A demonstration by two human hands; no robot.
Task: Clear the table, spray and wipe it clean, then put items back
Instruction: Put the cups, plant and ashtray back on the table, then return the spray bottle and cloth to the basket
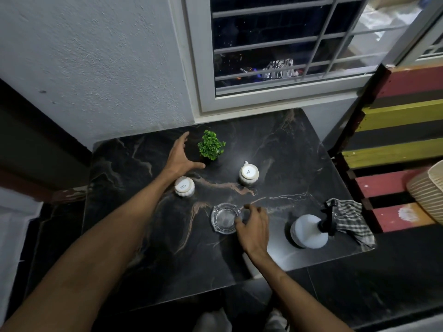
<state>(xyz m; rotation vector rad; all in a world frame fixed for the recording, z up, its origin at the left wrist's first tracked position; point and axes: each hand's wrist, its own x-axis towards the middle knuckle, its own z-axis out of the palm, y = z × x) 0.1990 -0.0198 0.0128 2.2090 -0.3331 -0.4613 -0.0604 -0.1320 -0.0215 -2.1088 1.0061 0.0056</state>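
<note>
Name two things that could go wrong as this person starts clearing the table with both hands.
1. The left hand, spread open beside the small plant, could tip it over.
2. The right hand touches only the rim of the glass ashtray; lifted that way, it might slip onto the stone table.

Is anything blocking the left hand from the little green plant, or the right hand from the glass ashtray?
Nothing visible does. The left hand is open right beside the green plant, with bare tabletop between them. The right hand has its fingertips at the rim of the glass ashtray.
</note>
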